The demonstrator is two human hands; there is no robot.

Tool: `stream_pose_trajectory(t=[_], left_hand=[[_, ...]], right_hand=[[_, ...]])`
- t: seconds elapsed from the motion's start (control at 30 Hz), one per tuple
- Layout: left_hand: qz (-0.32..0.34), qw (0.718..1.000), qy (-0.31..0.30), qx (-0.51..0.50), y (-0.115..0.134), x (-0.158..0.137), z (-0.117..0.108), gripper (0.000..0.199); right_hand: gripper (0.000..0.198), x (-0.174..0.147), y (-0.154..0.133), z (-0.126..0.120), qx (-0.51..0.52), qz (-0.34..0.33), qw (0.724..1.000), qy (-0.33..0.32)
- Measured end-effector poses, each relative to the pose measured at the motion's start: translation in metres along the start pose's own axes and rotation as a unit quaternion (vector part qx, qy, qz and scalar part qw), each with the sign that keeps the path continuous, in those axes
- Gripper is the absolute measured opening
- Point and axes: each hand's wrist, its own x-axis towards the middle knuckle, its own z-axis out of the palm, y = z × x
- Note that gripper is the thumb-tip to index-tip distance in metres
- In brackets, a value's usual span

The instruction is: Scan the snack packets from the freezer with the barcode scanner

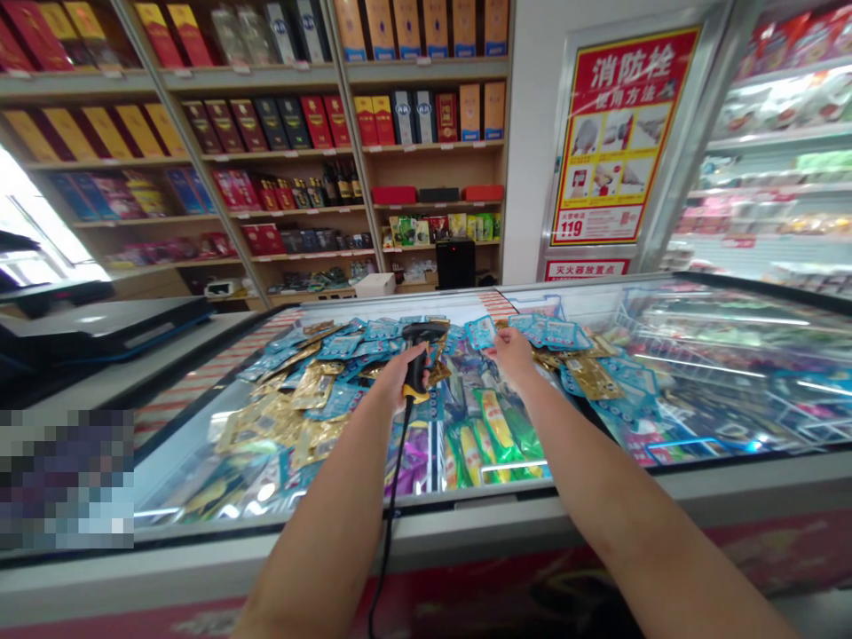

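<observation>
My left hand [404, 373] is wrapped round the grip of a black and yellow handheld barcode scanner [418, 355], its head pointing away from me over the freezer's glass top. A black cable [395, 497] runs from the handle down toward me. Between the thumb and fingers of my right hand [512, 353] is a blue packet [480, 333], pinched at its right edge, just right of the scanner. Gold packets [266, 422] and blue packets lie in a loose heap to the left. Another pile of blue packets [559, 334] and gold ones spreads out on the right.
The chest freezer [466, 506] stretches across in front of me, with yellow and green packages [493, 426] visible under its glass. A dark counter device [113, 328] stands at the left. Shelves [286, 155] of boxes line the back wall, beside a red poster [626, 142].
</observation>
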Motion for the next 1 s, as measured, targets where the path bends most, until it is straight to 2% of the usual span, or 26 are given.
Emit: stream_pose_trajectory(t=[0.1, 0.27, 0.57, 0.83, 1.0], left_hand=[[-0.015, 0.997, -0.044, 0.062, -0.005, -0.002, 0.005, 0.025], [-0.001, 0.992, -0.092, 0.082, -0.012, 0.001, 0.006, 0.025], [0.002, 0.993, -0.091, 0.079, -0.011, 0.001, 0.008, 0.023], [0.014, 0.989, -0.118, 0.091, -0.015, 0.002, 0.006, 0.028], [0.018, 0.989, -0.111, 0.096, -0.014, 0.001, 0.007, 0.027]], right_hand=[[0.018, 0.003, 0.011, 0.001, -0.044, -0.005, 0.999, 0.015], [0.011, 0.007, 0.022, 0.001, -0.133, -0.023, 0.991, -0.002], [0.012, 0.016, 0.031, 0.000, -0.230, -0.053, 0.971, -0.016], [0.009, 0.012, 0.025, -0.002, -0.242, -0.067, 0.968, -0.027], [0.009, 0.011, 0.023, -0.002, -0.245, -0.070, 0.967, -0.026]])
